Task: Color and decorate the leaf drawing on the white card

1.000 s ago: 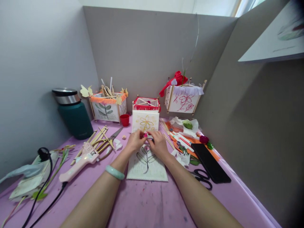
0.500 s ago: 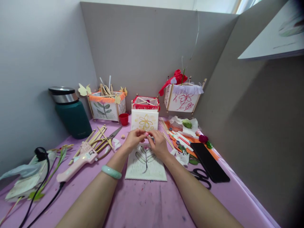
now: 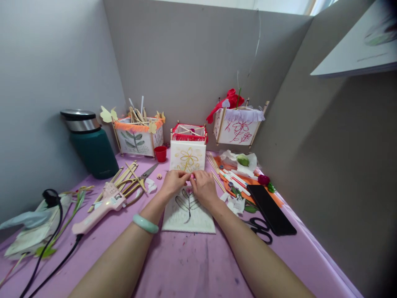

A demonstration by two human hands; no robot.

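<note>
Both hands meet over the top edge of a white panel (image 3: pixel 182 221) with a dark plant drawing, which lies flat on the purple table. A small pink piece (image 3: pixel 192 176) shows between the fingertips. My left hand (image 3: pixel 175 182) pinches at it from the left, a pale green bangle on that wrist. From the right, my right hand (image 3: pixel 203 187) closes its fingers on the same piece. Just behind them stands a white panel with a yellow flower drawing (image 3: pixel 188 158), leaning at a red-fringed box (image 3: pixel 190 134).
At left are a pink glue gun (image 3: pixel 101 211), gold scissors (image 3: pixel 135 186), sticks and a teal bottle (image 3: pixel 93 151). A red cup (image 3: pixel 160 154) stands behind. To the right lie markers (image 3: pixel 237 182), black scissors (image 3: pixel 260 229) and a black phone (image 3: pixel 273 211).
The fingers of my right hand have curled further down around the pink piece. The whole view has shifted slightly, with the table objects appearing a little higher and further left.
</note>
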